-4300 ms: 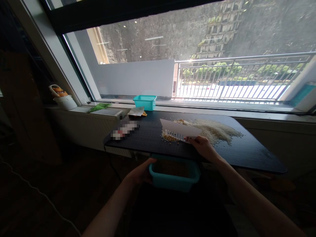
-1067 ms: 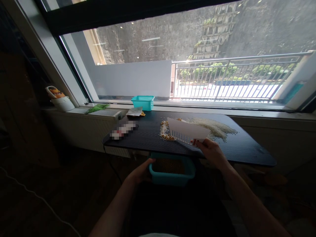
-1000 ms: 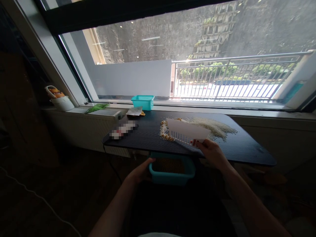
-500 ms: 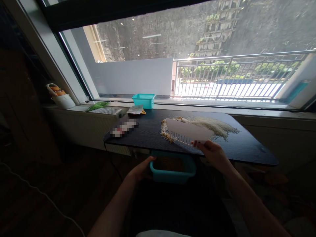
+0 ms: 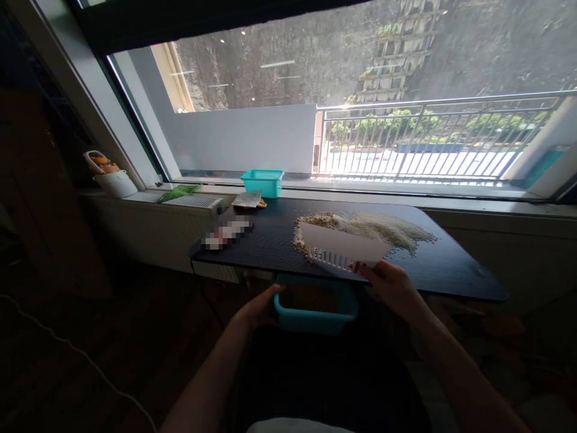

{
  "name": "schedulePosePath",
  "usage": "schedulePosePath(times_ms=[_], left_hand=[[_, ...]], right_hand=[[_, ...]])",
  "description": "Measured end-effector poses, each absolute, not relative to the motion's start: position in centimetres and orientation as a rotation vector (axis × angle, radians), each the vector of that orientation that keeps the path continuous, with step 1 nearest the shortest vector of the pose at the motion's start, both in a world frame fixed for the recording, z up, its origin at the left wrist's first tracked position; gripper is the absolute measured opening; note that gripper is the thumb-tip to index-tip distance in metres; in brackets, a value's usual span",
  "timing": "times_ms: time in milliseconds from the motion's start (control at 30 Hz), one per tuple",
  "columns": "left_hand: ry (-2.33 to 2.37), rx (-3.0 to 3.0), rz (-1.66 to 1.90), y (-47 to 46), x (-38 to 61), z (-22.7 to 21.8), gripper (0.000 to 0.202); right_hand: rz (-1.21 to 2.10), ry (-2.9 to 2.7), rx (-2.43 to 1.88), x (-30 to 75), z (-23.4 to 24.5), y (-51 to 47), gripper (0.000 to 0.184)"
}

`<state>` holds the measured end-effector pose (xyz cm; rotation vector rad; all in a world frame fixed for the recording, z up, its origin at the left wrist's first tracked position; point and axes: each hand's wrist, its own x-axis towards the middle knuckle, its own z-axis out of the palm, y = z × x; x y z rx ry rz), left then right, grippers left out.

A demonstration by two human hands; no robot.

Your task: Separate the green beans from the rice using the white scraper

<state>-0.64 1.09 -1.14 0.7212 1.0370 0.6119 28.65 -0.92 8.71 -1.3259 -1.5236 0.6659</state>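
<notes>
My left hand [image 5: 259, 307] grips the left rim of a turquoise plastic tub [image 5: 315, 322], held just below the table's front edge. Dark brownish grains [image 5: 311, 297] lie in the tub. A flat white plate with a slotted edge, like a comb-toothed scraper [image 5: 345, 243], is pinched by its near right corner in my right hand [image 5: 390, 281]. Its teeth point down toward the table's front edge. Behind the scraper spreads a heap of white rice-like grains [image 5: 383, 228], with yellow-brown kernels [image 5: 322, 219] mixed in at its left side. The scraper hides part of the heap.
The dark table [image 5: 451, 264] stands against the window. At its back sits a second turquoise tub [image 5: 264, 183], with a pale packet [image 5: 247, 199] beside it. A blurred-out object [image 5: 228, 233] lies at the left. A white pot [image 5: 115, 180] rests on the sill near the radiator [image 5: 193, 204].
My right hand has brought the scraper slightly toward me and left, uncovering more yellow-brown kernels behind it. My left hand and the held tub have stayed in place.
</notes>
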Motion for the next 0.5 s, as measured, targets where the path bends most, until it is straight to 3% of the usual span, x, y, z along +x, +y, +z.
schedulePosePath(times_ms=[500], left_hand=[[1.047,0.715,0.599,1.0,-0.7,-0.8,0.06]], right_hand=[[0.568,-1.472,-1.405,30.9,6.9,-2.8,0.049]])
